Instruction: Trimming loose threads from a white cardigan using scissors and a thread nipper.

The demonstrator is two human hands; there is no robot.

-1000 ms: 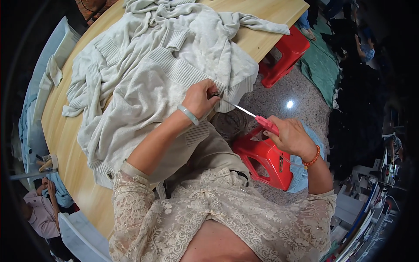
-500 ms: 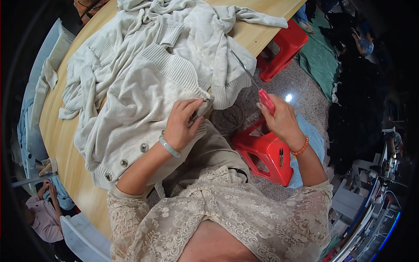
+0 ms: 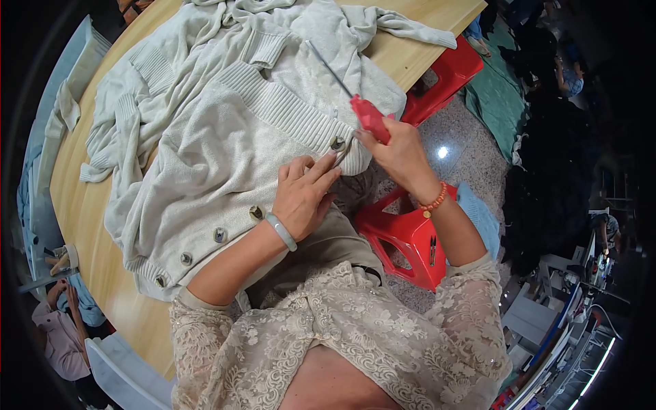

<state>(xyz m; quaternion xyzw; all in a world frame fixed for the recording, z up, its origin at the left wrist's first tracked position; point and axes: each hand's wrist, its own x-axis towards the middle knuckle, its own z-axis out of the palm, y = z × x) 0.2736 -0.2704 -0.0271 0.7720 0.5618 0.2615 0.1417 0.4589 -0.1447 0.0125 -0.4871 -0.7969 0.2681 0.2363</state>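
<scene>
A cream knitted cardigan [image 3: 198, 157] with ribbed edges and dark buttons is spread over the table edge and my lap. My left hand [image 3: 304, 195] lies on its button band, fingers stretched out, the tips just below a button [image 3: 337, 143]. My right hand [image 3: 403, 154] is closed around a red-handled tool [image 3: 371, 118] with a long thin metal shaft. The shaft points up and left over the cardigans, and I cannot tell the tool's exact kind. The right fingers are close to the ribbed corner beside that button; whether they touch it is hard to tell.
More cream knitwear [image 3: 307, 27] is heaped on the wooden table [image 3: 75, 205]. Red stools [image 3: 410, 242] stand to the right, one with a small dark tool and light blue cloth by it. Green cloth [image 3: 495, 96] and dark piles cover the floor beyond. Other people are at the edges.
My right hand has brought the red-handled tool left, over the cardigan. My left hand has loosened from the corner and now lies flatter; the corner is laid out, showing its button.
</scene>
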